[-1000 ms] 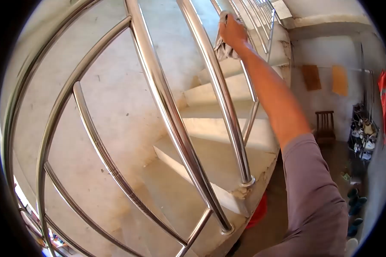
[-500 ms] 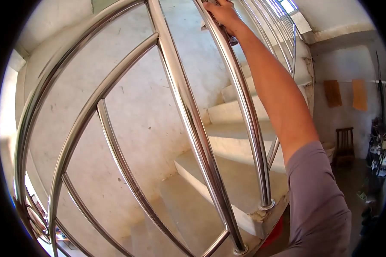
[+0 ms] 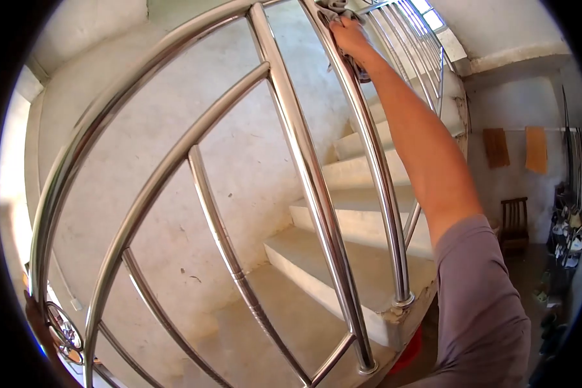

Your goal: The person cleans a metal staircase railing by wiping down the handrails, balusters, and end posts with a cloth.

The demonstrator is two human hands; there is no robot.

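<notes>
My right hand (image 3: pixel 354 40) is closed around a bunched grey cloth (image 3: pixel 333 9). It presses the cloth against the upper part of a shiny steel post (image 3: pixel 375 145) of the stair railing; more cloth hangs below the fingers. Left of that post stands a thicker steel post (image 3: pixel 304 155), joined to curved rails. The outer curved handrail (image 3: pixel 103 107) sweeps down to the left. Against its lower end, at the dark left edge, is a shadowed brownish shape, apparently my left hand (image 3: pixel 35 317); its fingers cannot be made out.
Concrete steps (image 3: pixel 330 258) rise behind the railing beside a stained wall (image 3: pixel 194 194). More railing bars (image 3: pixel 404 48) continue upward. At the right are a wooden chair (image 3: pixel 515 223), orange cloths (image 3: pixel 535 149) and a rack of shoes (image 3: pixel 569 233). Something red (image 3: pixel 409 352) shows beneath the stairs.
The view has shifted, so the railing sits lower and farther right. My right hand appears lower in view, still at the same post, and more of the grey cloth shows.
</notes>
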